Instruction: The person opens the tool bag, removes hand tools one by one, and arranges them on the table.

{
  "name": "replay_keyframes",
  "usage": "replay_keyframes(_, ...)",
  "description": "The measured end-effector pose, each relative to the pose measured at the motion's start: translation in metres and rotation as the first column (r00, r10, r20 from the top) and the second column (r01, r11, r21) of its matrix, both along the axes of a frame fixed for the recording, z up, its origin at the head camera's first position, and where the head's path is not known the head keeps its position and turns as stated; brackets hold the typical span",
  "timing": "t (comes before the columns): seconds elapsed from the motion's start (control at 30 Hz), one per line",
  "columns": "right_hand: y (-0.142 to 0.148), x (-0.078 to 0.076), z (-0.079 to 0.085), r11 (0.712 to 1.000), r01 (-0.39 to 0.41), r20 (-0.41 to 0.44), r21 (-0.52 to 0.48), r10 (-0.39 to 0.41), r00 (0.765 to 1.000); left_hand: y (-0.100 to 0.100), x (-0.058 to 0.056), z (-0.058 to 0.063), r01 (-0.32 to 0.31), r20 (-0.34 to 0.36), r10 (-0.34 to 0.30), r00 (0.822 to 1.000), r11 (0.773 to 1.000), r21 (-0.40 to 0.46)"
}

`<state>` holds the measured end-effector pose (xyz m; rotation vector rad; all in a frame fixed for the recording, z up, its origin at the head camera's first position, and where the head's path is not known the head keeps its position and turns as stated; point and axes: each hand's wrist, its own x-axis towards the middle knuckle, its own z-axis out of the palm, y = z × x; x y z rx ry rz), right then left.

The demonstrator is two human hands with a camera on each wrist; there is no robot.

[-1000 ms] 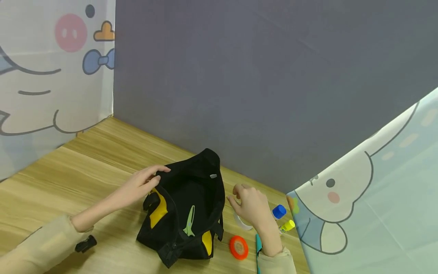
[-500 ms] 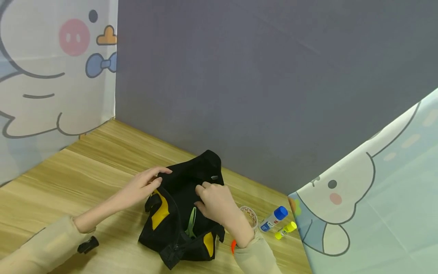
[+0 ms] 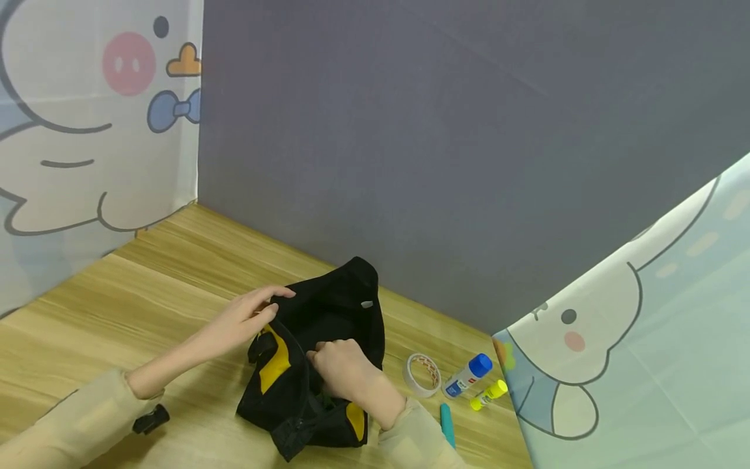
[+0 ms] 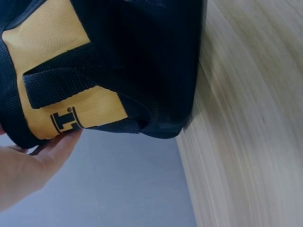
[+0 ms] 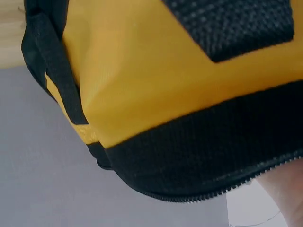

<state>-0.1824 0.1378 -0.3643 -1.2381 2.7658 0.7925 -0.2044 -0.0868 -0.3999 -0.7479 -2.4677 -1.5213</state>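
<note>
A black bag (image 3: 275,417) with yellow panels lies on the wooden table, its zippered mouth wide open. At the bag's left rim, my left hand (image 3: 243,319) pinches the edge between thumb and fingers. The left wrist view shows those fingertips (image 4: 61,149) against the outer yellow panel (image 4: 94,111). My right hand (image 3: 346,371) reaches down into the bag, its fingers mostly hidden, so I cannot tell whether it holds anything. In the right wrist view, the bag's yellow side (image 5: 142,80) and zipper edge (image 5: 199,196) cover most of that hand.
Right of the bag are a roll of tape (image 3: 410,385), a glue stick with a blue cap (image 3: 482,365), a smaller yellow glue stick (image 3: 489,395) and a teal bar-shaped object (image 3: 447,423). A small black object (image 3: 151,420) shows beside the left sleeve. A grey wall (image 3: 375,163) stands behind.
My right hand has moved left from above the tape roll and down into the bag. Green scissors inside and the orange roll beside the bag are now hidden. The left hand stays put.
</note>
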Motion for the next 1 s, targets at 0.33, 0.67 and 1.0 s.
replay_keyframes(0.33, -0.010, -0.008, -0.018, 0.974, 0.194, 0.249, 0.115, -0.218, 0.944, 0.000, 0.000, 0.000, 0.000, -0.008, 0.000, 1.000, 1.000, -0.005)
replay_keyframes(0.67, -0.024, -0.012, -0.041, 0.910, 0.402, 0.276, 0.102, -0.414, 0.867, 0.001, -0.001, -0.001, -0.007, -0.032, 0.006, 0.999, 1.000, -0.012)
replay_keyframes(1.0, -0.025, -0.007, -0.043, 0.761, 0.644, 0.293, 0.073, -0.634, 0.716, 0.002, 0.000, -0.002, -0.001, -0.025, 0.001, 1.000, 1.000, -0.008)
